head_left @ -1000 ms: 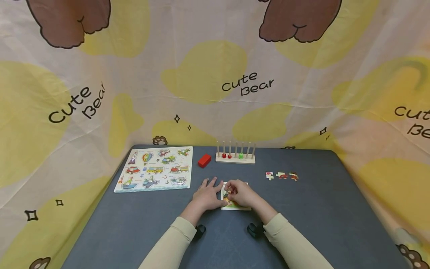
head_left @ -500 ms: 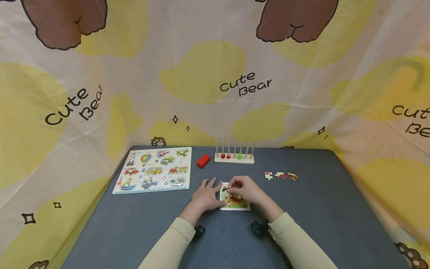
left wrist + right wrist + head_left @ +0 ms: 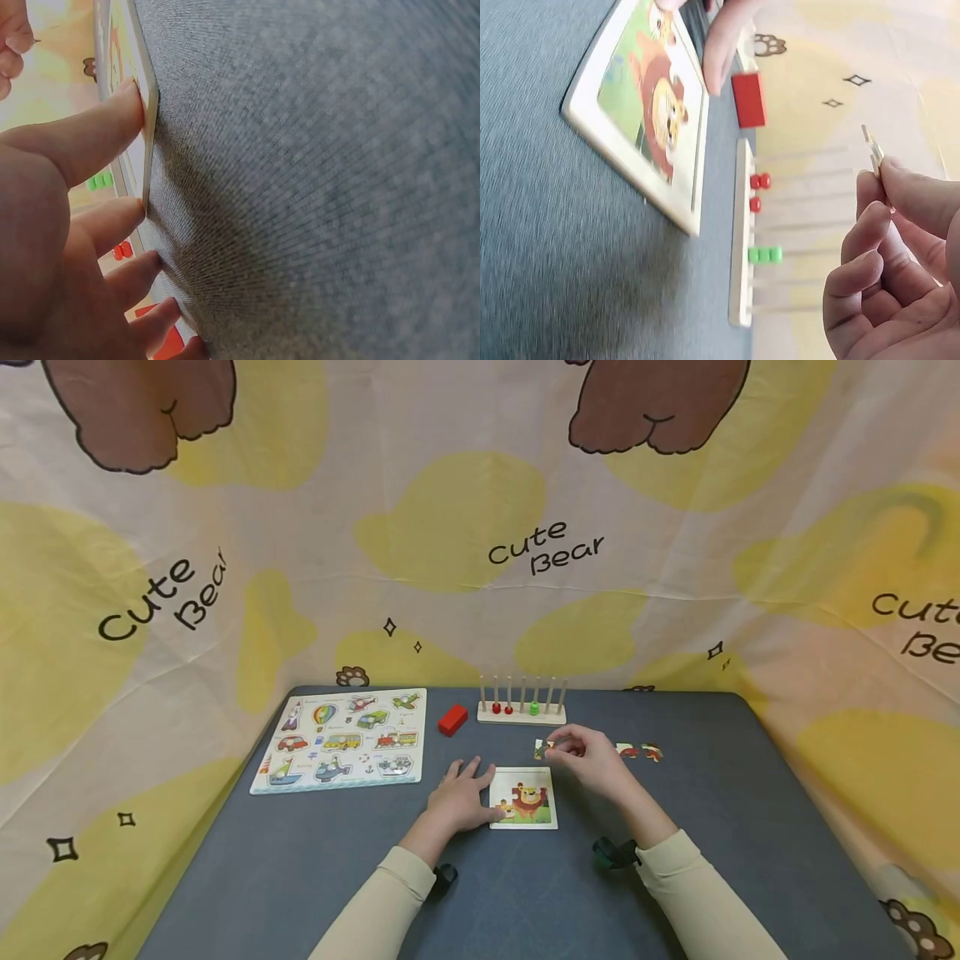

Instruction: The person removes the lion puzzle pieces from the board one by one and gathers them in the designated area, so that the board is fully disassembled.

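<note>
My right hand pinches a puzzle piece between thumb and index finger, raised beyond the board's back edge. From the right wrist view this piece appears edge-on, as a thin wooden slip. A small framed lion jigsaw puzzle lies in front of me. Lion pieces fill its lower and right parts, while bare pale backing shows along the top and upper left. My left hand steadies it, with the thumb over the frame's left edge, the index fingertip at its side and the other fingers spread on the table.
Loose puzzle pieces lie in a row to the right, partly behind my right hand. A vehicle puzzle board occupies the back left. Behind the lion puzzle stand a red block and a pegged wooden rack with red and green beads.
My right hand has lifted a piece out of the lion puzzle and carried it back and to the right, uncovering the board. My left hand stays at the frame.
</note>
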{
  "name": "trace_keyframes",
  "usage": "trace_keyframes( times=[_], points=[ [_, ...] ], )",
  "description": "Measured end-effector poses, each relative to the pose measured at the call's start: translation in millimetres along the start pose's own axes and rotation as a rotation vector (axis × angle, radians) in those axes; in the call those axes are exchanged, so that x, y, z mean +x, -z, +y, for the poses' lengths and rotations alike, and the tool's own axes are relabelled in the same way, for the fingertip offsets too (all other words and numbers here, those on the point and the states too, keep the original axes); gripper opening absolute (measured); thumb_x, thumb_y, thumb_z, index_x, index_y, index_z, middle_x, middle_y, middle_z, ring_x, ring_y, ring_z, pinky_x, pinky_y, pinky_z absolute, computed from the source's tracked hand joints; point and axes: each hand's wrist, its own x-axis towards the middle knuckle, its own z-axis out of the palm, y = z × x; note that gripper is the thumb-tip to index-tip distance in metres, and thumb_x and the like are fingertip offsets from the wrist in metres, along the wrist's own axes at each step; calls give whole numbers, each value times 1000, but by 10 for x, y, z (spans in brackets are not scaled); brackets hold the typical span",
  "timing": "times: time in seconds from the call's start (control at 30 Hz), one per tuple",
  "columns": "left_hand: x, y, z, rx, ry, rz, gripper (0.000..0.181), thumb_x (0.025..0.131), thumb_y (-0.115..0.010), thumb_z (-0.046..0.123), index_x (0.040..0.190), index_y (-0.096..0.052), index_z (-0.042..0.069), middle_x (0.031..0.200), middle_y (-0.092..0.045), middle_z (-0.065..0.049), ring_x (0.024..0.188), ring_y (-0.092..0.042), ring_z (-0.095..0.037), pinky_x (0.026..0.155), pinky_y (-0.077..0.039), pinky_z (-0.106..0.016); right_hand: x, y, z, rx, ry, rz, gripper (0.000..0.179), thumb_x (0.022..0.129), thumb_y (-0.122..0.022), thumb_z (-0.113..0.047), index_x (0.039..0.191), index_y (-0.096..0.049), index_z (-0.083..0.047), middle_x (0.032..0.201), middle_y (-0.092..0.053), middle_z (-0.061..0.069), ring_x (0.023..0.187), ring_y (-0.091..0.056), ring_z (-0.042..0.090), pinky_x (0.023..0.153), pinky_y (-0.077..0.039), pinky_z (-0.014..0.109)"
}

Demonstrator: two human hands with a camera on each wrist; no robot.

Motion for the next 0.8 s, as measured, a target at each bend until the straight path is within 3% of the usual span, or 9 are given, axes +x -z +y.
trace_keyframes(
  times=[0.2,0.47,0.8],
  points=[
    [-34,44,-2,-13,-9,-18,82,85,-73,54,156,-41,27,167,-27,-5,155,-16,-38,114,-32,-65,-44,128,89,-16,15,0,21,93,-75,-21,112,-72,-12,90,-74,5,75,-61,19,65,-51,29],
    [-47,76,27,-35,-37,-43,81,88,-69,53,157,-40,21,167,-26,-11,154,-15,-42,120,-25,-61,-108,306,266,-61,-68,49,28,92,-76,-25,115,-69,-12,92,-73,4,79,-61,22,68,-52,32],
    [-38,5,99,14,-15,38,86,83,-74,57,153,-45,16,163,-34,-14,152,-21,-45,118,-27,-63,-195,486,509,-81,-155,63,25,93,-75,-27,112,-70,-12,94,-73,7,80,-60,24,68,-53,32]
  ],
)
